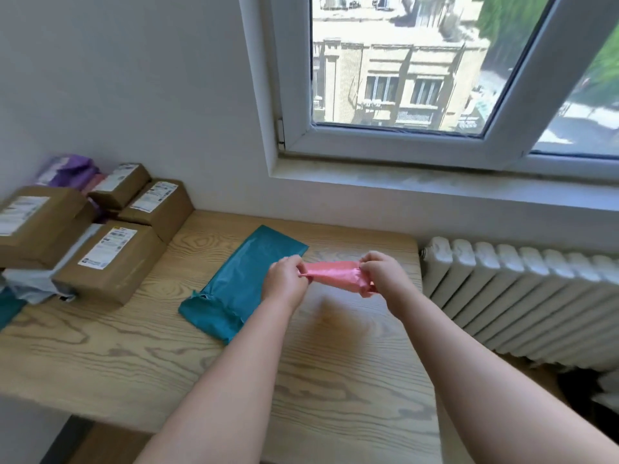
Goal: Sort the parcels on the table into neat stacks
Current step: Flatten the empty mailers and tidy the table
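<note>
Both forearms reach over the bench [134, 356]. Left hand [284, 283] and right hand [385, 276] pinch the pink parcel's [335, 274] ends, raised beside the teal mailer [234, 289]. We judge mid-sort; next, lay it square on a stack.

Pink parcel [335, 274] — teal mailer [234, 289] — brown boxes [110, 259].

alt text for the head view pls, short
The left hand and right hand grip a pink parcel by its ends above a wooden table. A teal parcel lies flat by the left hand; labelled brown boxes sit at the table's left end, a window beyond, a radiator at right.
</note>
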Demonstrator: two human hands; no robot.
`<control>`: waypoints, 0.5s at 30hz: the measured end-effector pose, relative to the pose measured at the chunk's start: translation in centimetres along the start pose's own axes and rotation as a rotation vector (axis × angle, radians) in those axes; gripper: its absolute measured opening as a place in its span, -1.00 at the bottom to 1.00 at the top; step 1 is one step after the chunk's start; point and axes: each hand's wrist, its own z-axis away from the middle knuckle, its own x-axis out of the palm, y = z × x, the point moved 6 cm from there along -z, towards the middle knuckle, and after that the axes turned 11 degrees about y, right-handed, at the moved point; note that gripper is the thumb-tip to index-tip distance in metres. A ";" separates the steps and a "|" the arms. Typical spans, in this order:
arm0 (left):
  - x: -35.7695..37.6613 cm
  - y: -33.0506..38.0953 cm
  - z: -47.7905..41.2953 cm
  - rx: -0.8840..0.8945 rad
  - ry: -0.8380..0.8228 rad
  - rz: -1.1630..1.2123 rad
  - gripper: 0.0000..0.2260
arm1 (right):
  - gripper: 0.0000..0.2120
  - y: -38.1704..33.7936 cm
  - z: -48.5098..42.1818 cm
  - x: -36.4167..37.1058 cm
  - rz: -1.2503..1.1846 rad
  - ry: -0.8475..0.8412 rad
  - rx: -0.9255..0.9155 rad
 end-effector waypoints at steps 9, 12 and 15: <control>-5.7 2.8 -2.3 -0.149 -0.076 0.592 -0.85 | -0.47 -5.5 3.9 -0.9 -0.112 -0.127 -0.083; -7.4 3.1 -3.0 -0.194 -0.097 0.720 -0.88 | -0.64 -6.5 4.5 0.0 -0.215 -0.070 -0.107; -7.9 2.5 -3.4 -0.307 -0.142 0.902 -0.90 | -0.73 -6.8 4.7 0.7 -0.357 0.032 -0.073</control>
